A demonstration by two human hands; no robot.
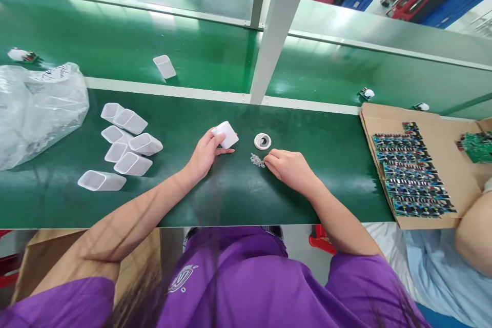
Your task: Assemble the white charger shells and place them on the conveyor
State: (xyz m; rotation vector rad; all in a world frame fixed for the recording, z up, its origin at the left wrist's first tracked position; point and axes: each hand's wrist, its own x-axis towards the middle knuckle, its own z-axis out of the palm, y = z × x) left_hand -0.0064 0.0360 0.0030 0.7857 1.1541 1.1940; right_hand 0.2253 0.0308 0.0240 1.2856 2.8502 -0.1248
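Observation:
A white plastic housing (228, 135) is gripped by my left hand (203, 154), with the thumb across its near side. My right hand (288, 166) has its fingertips pinched together at the right edge of a small pile of clear pieces (257, 160). Whatever lies between those fingertips is too small to make out. Just beyond the pile is a round white ring (262, 141) with a dark and grey middle. Several more white housings (132, 164) lie on their sides to the left, their open ends facing left.
A clear plastic bag (42, 113) lies at the far left. On the right, rows of circuit boards (415, 174) rest on a cardboard sheet (457, 179), beside another person's arm (476, 236). A metal post (274, 31) rises behind my hands. One housing (165, 66) stands beyond the rail.

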